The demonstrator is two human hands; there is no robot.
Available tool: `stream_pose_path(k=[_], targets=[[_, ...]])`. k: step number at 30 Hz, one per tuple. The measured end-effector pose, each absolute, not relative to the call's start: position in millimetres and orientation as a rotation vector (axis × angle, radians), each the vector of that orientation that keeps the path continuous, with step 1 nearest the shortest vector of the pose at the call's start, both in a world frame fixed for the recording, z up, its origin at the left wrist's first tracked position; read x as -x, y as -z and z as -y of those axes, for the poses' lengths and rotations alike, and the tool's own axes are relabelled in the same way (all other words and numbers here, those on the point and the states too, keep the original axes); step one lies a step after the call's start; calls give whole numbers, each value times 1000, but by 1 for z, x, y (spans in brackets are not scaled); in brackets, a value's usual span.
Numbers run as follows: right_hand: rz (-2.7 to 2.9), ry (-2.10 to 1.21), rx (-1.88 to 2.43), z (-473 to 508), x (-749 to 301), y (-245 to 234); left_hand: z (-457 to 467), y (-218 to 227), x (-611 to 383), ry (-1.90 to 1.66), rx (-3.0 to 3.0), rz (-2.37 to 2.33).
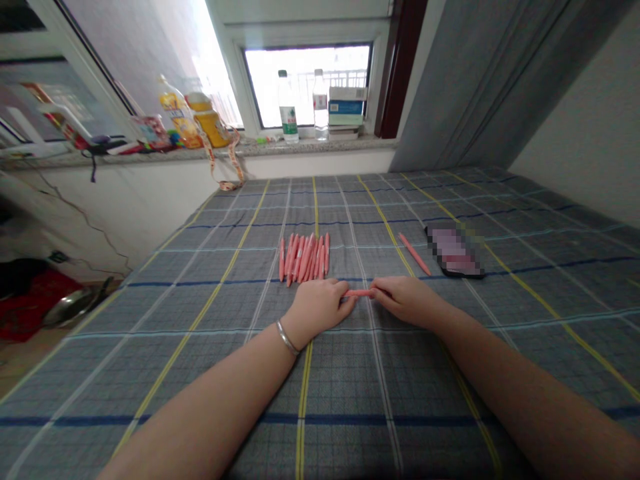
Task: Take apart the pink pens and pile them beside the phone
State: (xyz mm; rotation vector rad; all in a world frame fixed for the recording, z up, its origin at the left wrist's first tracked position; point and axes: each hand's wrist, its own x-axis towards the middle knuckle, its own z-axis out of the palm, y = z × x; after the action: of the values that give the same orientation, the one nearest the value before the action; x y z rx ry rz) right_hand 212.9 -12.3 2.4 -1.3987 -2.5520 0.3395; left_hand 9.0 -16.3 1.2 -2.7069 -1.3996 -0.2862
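Observation:
Both my hands grip one pink pen [359,293], held level just above or on the checked cloth. My left hand [321,303], with a silver bangle at its wrist, is closed around the pen's left end. Pinching the right end are the fingers of my right hand [406,299]. Just beyond my left hand lies a row of several pink pens [304,257], side by side. A single pink pen [415,254] rests slantwise on the cloth past my right hand. The fingers hide both ends of the held pen.
A phone [455,251], its screen blurred out, lies right of the single pen. The grey checked cloth [210,347] covers the bed-like surface. On the windowsill [320,145] stand two clear bottles [289,110], stacked boxes [346,110] and a yellow bottle [210,123] with a strap.

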Motion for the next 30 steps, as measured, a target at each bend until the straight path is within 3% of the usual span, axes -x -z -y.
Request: stream_pose_path(k=[30], targets=[[2475,-433,1359,13,-214,-4,18,-5,-10,295,2703,1418]])
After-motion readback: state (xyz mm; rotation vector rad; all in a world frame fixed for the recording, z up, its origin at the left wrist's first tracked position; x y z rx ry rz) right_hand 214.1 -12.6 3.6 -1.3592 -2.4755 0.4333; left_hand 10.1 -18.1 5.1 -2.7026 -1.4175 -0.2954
